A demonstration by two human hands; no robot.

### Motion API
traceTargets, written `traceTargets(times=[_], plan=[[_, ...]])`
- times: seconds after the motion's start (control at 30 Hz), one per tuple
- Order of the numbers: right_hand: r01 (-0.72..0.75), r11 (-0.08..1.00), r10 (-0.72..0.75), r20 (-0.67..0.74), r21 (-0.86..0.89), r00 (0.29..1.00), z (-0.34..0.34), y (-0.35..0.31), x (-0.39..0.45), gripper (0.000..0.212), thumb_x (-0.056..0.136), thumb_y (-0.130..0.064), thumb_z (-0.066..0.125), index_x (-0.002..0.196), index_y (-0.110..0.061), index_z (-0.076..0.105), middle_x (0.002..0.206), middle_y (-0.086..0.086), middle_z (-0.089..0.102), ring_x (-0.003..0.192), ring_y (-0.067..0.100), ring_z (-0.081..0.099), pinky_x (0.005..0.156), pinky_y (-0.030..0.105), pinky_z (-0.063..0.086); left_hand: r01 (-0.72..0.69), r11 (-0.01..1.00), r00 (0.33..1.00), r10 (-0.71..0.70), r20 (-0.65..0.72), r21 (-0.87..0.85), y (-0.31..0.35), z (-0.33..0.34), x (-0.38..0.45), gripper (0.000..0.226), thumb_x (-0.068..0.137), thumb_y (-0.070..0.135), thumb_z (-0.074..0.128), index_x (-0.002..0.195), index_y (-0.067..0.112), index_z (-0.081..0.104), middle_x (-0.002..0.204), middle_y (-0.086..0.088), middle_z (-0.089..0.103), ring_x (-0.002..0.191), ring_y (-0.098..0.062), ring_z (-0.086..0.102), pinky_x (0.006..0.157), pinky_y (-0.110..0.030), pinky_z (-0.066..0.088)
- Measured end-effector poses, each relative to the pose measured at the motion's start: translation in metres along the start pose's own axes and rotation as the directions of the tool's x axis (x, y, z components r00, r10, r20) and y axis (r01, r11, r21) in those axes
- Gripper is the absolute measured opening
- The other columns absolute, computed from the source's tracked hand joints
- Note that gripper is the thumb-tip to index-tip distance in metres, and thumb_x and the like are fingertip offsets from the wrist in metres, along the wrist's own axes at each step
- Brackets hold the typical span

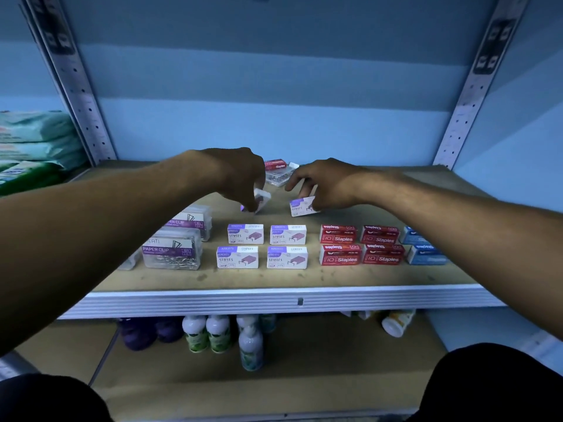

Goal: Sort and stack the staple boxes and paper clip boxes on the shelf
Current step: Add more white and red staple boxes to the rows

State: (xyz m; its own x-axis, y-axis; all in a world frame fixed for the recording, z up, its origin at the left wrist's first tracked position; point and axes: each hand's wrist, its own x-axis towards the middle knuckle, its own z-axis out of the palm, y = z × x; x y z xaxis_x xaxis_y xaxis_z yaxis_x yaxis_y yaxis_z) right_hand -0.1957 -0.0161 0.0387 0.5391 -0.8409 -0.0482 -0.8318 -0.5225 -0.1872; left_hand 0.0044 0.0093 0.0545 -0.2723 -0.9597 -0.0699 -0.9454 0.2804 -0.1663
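Note:
My left hand [240, 175] pinches a tilted purple-and-white staple box [259, 202] just above the shelf board [274, 278]. My right hand [323, 184] grips another purple-and-white staple box [301, 207] beside it. In front lie several purple-and-white staple boxes [262, 246] in stacked rows, several red staple boxes [361, 246] to their right, and blue staple boxes [425, 246] at the far right. Two clear paper clip boxes [173, 248] stand at the left. Behind my hands sits a red staple box [275, 165] on a clear paper clip box [275, 178].
Perforated metal uprights [79, 86] frame the shelf against a blue back wall. Green and white packets [33, 147] fill the neighbouring shelf at left. Below, bottles [210, 333] stand on the lower shelf, with one lying at the right. The metal front edge [274, 300] runs across.

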Motion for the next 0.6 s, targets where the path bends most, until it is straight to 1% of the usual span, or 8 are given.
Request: traceTargets(times=[0.03, 0.07, 0.1, 0.17, 0.23, 0.47, 0.53, 0.6], plan=[[-0.005, 1.000, 0.005, -0.001, 0.005, 1.000, 0.001, 0.001, -0.001, 0.053, 0.085, -0.002, 0.065, 0.128, -0.033, 0.061, 0.113, -0.009, 0.066, 0.107, 0.013, 0.060, 0.087, 0.027, 0.049, -0.010, 1.000, 1.000, 0.010, 0.003, -0.008, 0.002, -0.001, 0.001, 0.020, 0.079, 0.046, 0.073, 0.082, 0.030, 0.061, 0.092, 0.010, 0.061, 0.094, -0.018, 0.061, 0.081, -0.033, 0.053], [-0.009, 1.000, 0.009, -0.004, 0.011, 1.000, 0.002, 0.003, -0.002, 0.053, 0.085, -0.003, 0.065, 0.128, -0.033, 0.062, 0.113, -0.009, 0.066, 0.107, 0.013, 0.060, 0.088, 0.027, 0.050, -0.019, 1.000, 1.000, 0.019, 0.011, -0.019, 0.005, -0.002, 0.002, 0.022, 0.080, 0.046, 0.073, 0.075, 0.030, 0.059, 0.089, 0.011, 0.062, 0.092, -0.017, 0.062, 0.080, -0.032, 0.053], [-0.013, 1.000, 0.013, -0.003, 0.020, 1.000, 0.002, 0.004, -0.002, 0.052, 0.085, -0.002, 0.066, 0.127, -0.034, 0.063, 0.113, -0.009, 0.065, 0.106, 0.013, 0.060, 0.089, 0.028, 0.050, -0.023, 0.999, 1.000, 0.023, 0.020, -0.034, 0.007, -0.003, 0.003, 0.022, 0.080, 0.046, 0.073, 0.074, 0.030, 0.059, 0.087, 0.011, 0.063, 0.091, -0.017, 0.062, 0.080, -0.032, 0.054], [-0.011, 0.999, 0.011, 0.007, 0.038, 1.000, 0.004, 0.006, -0.002, 0.053, 0.084, -0.001, 0.066, 0.126, -0.034, 0.063, 0.112, -0.008, 0.065, 0.106, 0.012, 0.061, 0.088, 0.028, 0.051, -0.036, 0.998, 0.999, 0.038, 0.029, -0.046, 0.011, -0.003, 0.004, 0.019, 0.080, 0.047, 0.074, 0.083, 0.030, 0.063, 0.091, 0.011, 0.065, 0.091, -0.015, 0.062, 0.082, -0.032, 0.054], [-0.004, 0.999, 0.004, 0.009, 0.045, 1.000, 0.005, 0.007, -0.002, 0.053, 0.084, -0.001, 0.066, 0.125, -0.034, 0.064, 0.112, -0.007, 0.064, 0.105, 0.012, 0.060, 0.086, 0.027, 0.051, -0.048, 0.997, 0.998, 0.049, 0.027, -0.054, 0.013, -0.001, 0.006, 0.021, 0.079, 0.047, 0.075, 0.087, 0.031, 0.066, 0.094, 0.010, 0.065, 0.091, -0.015, 0.062, 0.084, -0.033, 0.054], [0.002, 0.997, -0.001, -0.007, 0.072, 1.000, 0.006, 0.007, -0.004, 0.052, 0.083, -0.001, 0.067, 0.124, -0.032, 0.065, 0.111, -0.006, 0.065, 0.102, 0.013, 0.060, 0.081, 0.026, 0.050, -0.076, 0.995, 0.997, 0.077, 0.027, -0.057, 0.014, 0.006, 0.011, 0.020, 0.082, 0.046, 0.071, 0.089, 0.029, 0.063, 0.090, 0.010, 0.058, 0.090, -0.014, 0.058, 0.080, -0.029, 0.049], [0.005, 0.998, -0.005, -0.006, 0.070, 1.000, 0.008, 0.008, -0.003, 0.051, 0.082, -0.002, 0.067, 0.123, -0.033, 0.065, 0.109, -0.007, 0.065, 0.099, 0.012, 0.061, 0.074, 0.023, 0.047, -0.074, 0.994, 0.996, 0.077, 0.036, -0.075, 0.013, 0.008, 0.012, 0.025, 0.083, 0.045, 0.071, 0.098, 0.026, 0.066, 0.093, 0.010, 0.056, 0.093, -0.015, 0.056, 0.081, -0.028, 0.048], [0.011, 0.997, -0.011, 0.001, 0.073, 1.000, 0.009, 0.008, -0.004, 0.050, 0.083, -0.003, 0.067, 0.123, -0.033, 0.065, 0.109, -0.008, 0.065, 0.098, 0.011, 0.060, 0.073, 0.022, 0.046, -0.065, 0.993, 0.997, 0.070, 0.046, -0.100, 0.013, 0.010, 0.013, 0.032, 0.081, 0.046, 0.072, 0.106, 0.026, 0.066, 0.098, 0.010, 0.057, 0.097, -0.015, 0.056, 0.087, -0.032, 0.050]])
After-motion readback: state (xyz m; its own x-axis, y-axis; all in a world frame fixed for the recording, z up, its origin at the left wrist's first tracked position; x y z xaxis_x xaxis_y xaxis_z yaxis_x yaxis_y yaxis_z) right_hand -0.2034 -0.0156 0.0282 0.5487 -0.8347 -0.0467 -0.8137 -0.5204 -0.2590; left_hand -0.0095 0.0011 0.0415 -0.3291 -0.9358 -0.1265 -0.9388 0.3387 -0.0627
